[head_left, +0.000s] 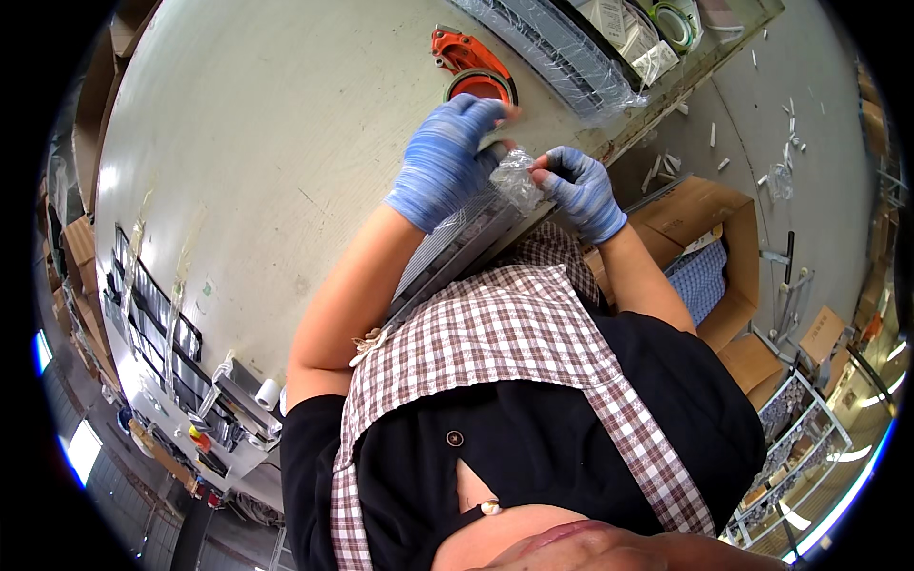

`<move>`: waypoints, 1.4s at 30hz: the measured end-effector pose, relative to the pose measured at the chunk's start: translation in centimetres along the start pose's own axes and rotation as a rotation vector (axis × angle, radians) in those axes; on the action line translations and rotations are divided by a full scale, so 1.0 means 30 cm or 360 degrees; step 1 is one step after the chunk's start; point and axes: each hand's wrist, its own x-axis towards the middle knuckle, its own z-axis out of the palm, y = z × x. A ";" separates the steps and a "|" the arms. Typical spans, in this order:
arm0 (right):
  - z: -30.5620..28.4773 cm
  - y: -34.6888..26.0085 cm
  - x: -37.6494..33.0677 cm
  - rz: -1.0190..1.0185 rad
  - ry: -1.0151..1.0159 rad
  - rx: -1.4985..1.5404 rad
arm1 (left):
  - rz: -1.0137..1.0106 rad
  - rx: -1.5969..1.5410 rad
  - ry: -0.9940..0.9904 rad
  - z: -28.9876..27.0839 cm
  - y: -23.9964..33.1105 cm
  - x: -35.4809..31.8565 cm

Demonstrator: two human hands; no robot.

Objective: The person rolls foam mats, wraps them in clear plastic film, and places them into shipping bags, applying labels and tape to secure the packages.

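Note:
Both my hands wear blue striped fingerless-tip gloves. My left hand (445,159) is bent over the bunched clear plastic film (517,181); its lower fingertips close at the film, while an upper finger stands off from them. Pinching the film's other side is my right hand (583,193), thumb and finger pressed together. Beneath the hands, a long grey ribbed part (447,257) lies along the table edge against my apron, partly hidden by my left arm. An orange-red tape dispenser (476,67) with a tape roll lies just beyond my left hand.
Film-wrapped grey parts (547,57) lie on the far table (248,152), beside a box of tape rolls and papers (657,38). An opened cardboard box (700,205) with blue cushioning stands at my right. White scraps (788,143) litter the floor. Black frames (152,305) lie at left.

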 end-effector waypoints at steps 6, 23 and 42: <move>-0.007 -0.002 0.006 0.0089 -0.0028 0.0044 | 0.0417 0.0202 -0.0084 0.022 -0.035 0.013; 0.006 0.020 0.021 0.0135 0.0026 -0.0009 | 0.0323 -0.0078 0.0094 0.053 -0.068 -0.027; -0.097 0.079 0.013 0.0022 0.0087 -0.0011 | 0.0003 -0.0148 0.0180 -0.026 -0.090 -0.102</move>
